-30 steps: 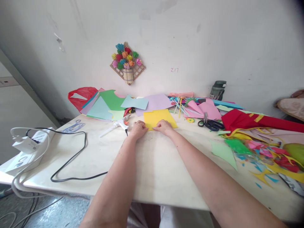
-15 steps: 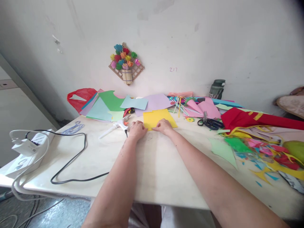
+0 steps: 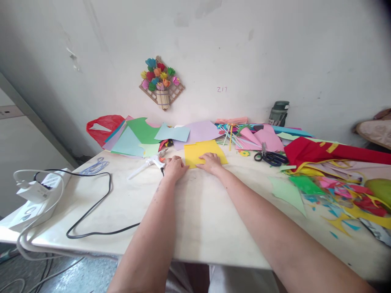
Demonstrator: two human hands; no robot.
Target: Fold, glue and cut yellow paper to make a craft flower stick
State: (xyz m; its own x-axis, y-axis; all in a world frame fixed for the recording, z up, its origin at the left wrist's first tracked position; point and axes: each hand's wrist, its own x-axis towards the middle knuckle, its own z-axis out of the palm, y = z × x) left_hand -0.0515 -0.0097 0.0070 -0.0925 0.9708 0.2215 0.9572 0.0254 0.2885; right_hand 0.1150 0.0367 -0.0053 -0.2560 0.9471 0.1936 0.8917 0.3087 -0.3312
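Note:
A yellow sheet of paper [image 3: 193, 151] lies on the table in front of me, with a slightly uneven top edge. My left hand [image 3: 175, 168] is at its lower left corner, fingers bent and closed on the paper's edge; the exact grip is partly hidden. On the lower right part of the sheet rests my right hand [image 3: 210, 163], its fingers stretched over the paper and the thumb apart near the bottom edge. Just left of my left hand lies a white glue gun [image 3: 149, 161], its tip pointing away from me.
Coloured paper sheets [image 3: 143, 131] lie along the wall. Scissors [image 3: 269, 157], a dark bottle [image 3: 279, 114], red cloth [image 3: 324, 152] and paper scraps [image 3: 345, 195] are on the right. A black cable [image 3: 91, 208] runs from a power strip [image 3: 39, 207] at left. A flower decoration [image 3: 163, 83] hangs above.
My right hand's fingers have moved from a pinch at the sheet's bottom edge to lying further spread on the paper. My left hand and the sheet stay nearly in place.

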